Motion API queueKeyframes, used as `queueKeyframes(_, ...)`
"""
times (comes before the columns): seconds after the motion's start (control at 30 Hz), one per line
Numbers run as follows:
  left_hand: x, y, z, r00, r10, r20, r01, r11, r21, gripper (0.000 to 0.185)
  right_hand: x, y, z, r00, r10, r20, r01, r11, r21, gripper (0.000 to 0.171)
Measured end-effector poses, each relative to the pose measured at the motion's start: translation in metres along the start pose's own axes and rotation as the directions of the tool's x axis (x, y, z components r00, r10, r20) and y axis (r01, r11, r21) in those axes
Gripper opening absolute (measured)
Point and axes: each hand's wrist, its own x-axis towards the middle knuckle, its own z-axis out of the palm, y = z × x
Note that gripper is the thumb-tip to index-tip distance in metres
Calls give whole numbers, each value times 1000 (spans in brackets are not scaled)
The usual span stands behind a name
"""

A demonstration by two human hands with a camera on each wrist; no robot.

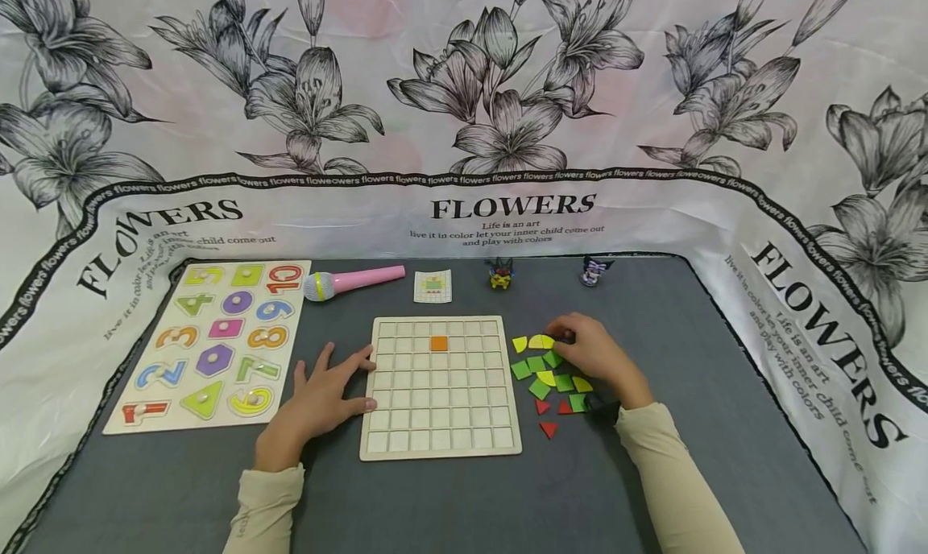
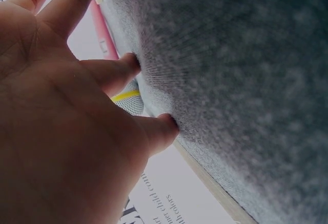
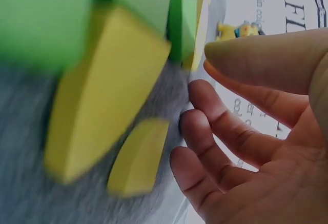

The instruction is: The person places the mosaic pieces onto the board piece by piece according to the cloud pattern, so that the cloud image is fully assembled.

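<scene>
A pale grid board (image 1: 440, 398) lies flat before me, one orange square (image 1: 438, 343) set in its second row. My left hand (image 1: 319, 405) is spread with its fingertips at the board's left edge. To the right of the board is a loose group of pieces: green squares (image 1: 539, 389), curved yellow pieces (image 1: 519, 344) and red triangles (image 1: 548, 431). At the top of this group hovers my right hand (image 1: 598, 357), fingers loosely bent. In the right wrist view, its thumb tip is right beside a yellow piece (image 3: 201, 24), with nothing visibly gripped.
Left of the board lies a number and shape puzzle (image 1: 167, 369). Behind stand a pink toy microphone (image 1: 366, 277), a small pattern card (image 1: 432, 287), a yellow-and-black figurine (image 1: 500, 274) and a purple figurine (image 1: 594, 271). A flower-printed cloth (image 1: 348, 208) borders the grey surface (image 1: 435, 506).
</scene>
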Motion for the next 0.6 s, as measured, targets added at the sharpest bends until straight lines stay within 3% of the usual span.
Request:
queueKeyframes(0.27,-1,-1,-6,1000,-6,-6,6,1000,0,77,4,4,3,999,39,8,-40,998,48,18)
queueKeyframes(0.43,-1,-1,-3,1000,11,-6,-11,1000,-2,79,10,3,6,999,33,18,-33,998,45,13)
queueKeyframes(0.6,-2,-1,-1,999,31,-12,-31,999,-6,81,10,4,5,996,81,25,-82,996,41,9)
